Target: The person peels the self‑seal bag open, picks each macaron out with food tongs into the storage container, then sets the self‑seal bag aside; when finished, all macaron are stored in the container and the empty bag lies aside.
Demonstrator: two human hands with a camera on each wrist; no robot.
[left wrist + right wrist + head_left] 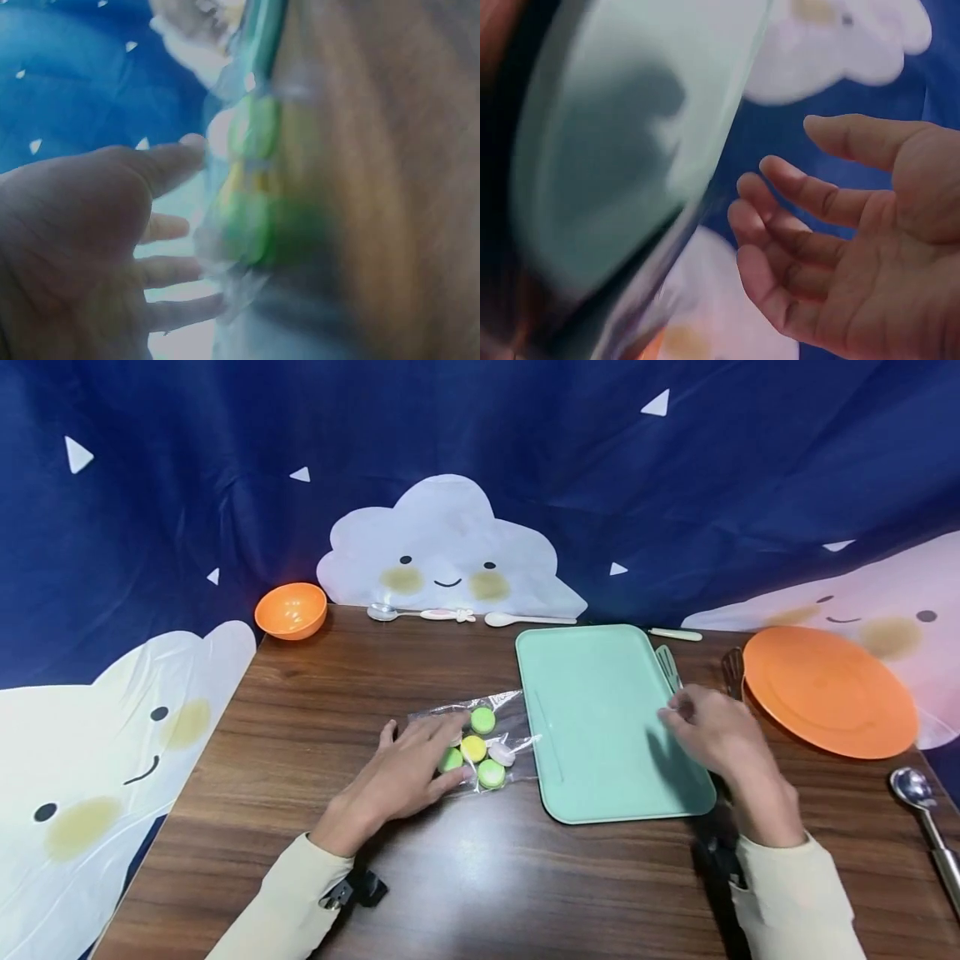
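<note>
A clear plastic bag [491,742] of small round green, yellow and pink pieces lies on the wooden table [315,710], left of a mint green tray [600,718]. My left hand [420,760] rests flat on the bag's left side with straight fingers; the blurred left wrist view shows the left hand [97,247] open beside the bag [255,202]. My right hand [708,731] hovers over the tray's right edge with relaxed fingers and holds nothing. In the right wrist view the right hand [832,232] is open next to the tray [615,150].
An orange bowl [291,610] sits at the back left and an orange plate [828,689] at the right. Spoons [420,612] lie along the back edge, a metal spoon [926,818] at the right edge. A green fork [667,667] and a dark utensil [732,672] lie between tray and plate.
</note>
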